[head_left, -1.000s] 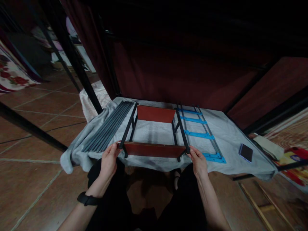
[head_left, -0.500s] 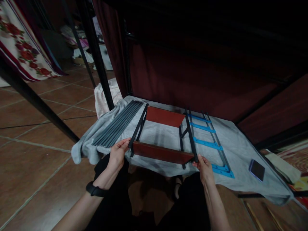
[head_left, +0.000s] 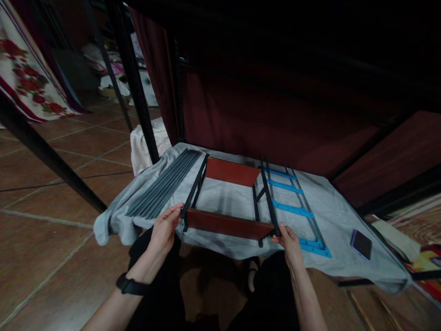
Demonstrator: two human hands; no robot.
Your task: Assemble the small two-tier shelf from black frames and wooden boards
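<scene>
A small rack (head_left: 229, 224) of two reddish-brown boards joined by black metal side frames lies on a grey cloth-covered surface (head_left: 227, 200). Its near left corner is between the fingertips of my left hand (head_left: 166, 232), which has a black band at the wrist. My right hand (head_left: 288, 241) pinches the black bar at the near right corner. Left of the rack, several grey tubes (head_left: 163, 184) lie side by side. On its right are dark rods with blue crosspieces (head_left: 292, 208), laid out like a ladder.
A phone (head_left: 361, 244) lies on the cloth at the right. Black metal posts (head_left: 132, 87) rise at the left, and a dark red curtain (head_left: 248, 119) hangs behind the surface. My legs are close to its front edge. A cable (head_left: 69, 182) runs across the tiled floor.
The whole view has shifted slightly, so everything sits a little lower and further left. Both hands stay at the rack's near corners; the left fingers look a bit straighter.
</scene>
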